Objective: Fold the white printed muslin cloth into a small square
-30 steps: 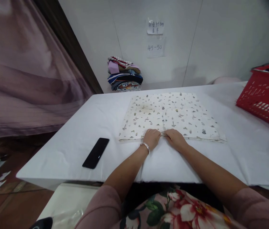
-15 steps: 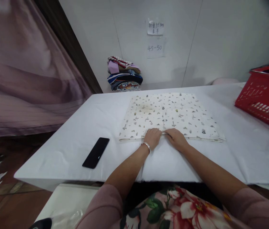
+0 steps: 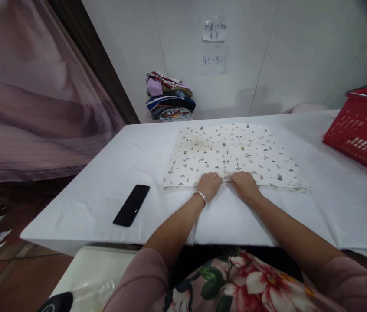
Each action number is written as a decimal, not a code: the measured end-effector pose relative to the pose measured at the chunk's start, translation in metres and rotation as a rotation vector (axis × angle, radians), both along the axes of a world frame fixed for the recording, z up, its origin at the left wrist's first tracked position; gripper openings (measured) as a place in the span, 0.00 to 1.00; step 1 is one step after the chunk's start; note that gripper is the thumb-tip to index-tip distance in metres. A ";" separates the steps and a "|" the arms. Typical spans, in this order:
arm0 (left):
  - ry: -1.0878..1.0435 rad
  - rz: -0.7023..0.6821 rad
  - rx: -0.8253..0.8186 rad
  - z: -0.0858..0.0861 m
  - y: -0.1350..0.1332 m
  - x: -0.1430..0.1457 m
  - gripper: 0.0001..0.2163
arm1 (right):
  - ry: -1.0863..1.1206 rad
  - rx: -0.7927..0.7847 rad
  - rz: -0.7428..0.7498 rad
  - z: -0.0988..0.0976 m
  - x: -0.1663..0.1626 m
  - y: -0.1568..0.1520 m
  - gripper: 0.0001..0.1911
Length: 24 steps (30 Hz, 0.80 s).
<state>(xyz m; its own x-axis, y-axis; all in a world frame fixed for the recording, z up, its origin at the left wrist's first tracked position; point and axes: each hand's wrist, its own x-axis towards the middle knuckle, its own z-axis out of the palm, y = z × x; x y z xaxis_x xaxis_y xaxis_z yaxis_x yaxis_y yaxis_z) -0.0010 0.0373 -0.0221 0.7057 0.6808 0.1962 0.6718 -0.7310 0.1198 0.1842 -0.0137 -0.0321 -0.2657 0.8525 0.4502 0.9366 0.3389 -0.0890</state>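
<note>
Cloth (image 3: 232, 151): pale, small dark print, folded flat into a rough square. It lies mid-desk, with its far edge close to the far edge of the desk (image 3: 99, 195) and its near edge well back from the near edge.

Left hand (image 3: 210, 184) and right hand (image 3: 244, 185): side by side, almost touching, at the middle of the cloth's near edge. Knuckles up, fingers curled in narrow, pinching the hem, which shows as a small ridge between the two hands. Fingertips are tucked under and hidden. Bracelet (image 3: 199, 196) on the left wrist.

Open room: bare desk on both sides of the cloth, and a bare strip between the hem and the near edge where the forearms cross. Phone (image 3: 131, 211) lies face up toward the near left corner, well apart from the cloth and short of the edge. Red basket (image 3: 362, 130) is at the right edge, cut off by the frame, well apart from the cloth's right side. Pile of folded clothes (image 3: 169, 97) stands against the wall past the far edge, toward the far left corner.

Against the earlier frames: the hands are on the same spot of the hem, the cloth is as flat as before, and the phone and basket have not shifted on the desk. Only the view has moved a little.
</note>
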 end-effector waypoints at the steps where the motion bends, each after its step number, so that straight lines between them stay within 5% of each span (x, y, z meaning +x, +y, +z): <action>1: 0.002 -0.001 0.009 -0.001 0.000 0.000 0.08 | -0.016 -0.005 0.007 -0.001 0.001 0.000 0.08; 12: 0.068 -0.084 0.206 0.012 0.021 0.003 0.08 | -0.088 0.018 0.076 0.018 0.016 0.016 0.11; 24: 0.100 -0.056 0.120 0.008 -0.001 -0.001 0.17 | 0.030 0.014 0.225 -0.011 0.018 0.011 0.13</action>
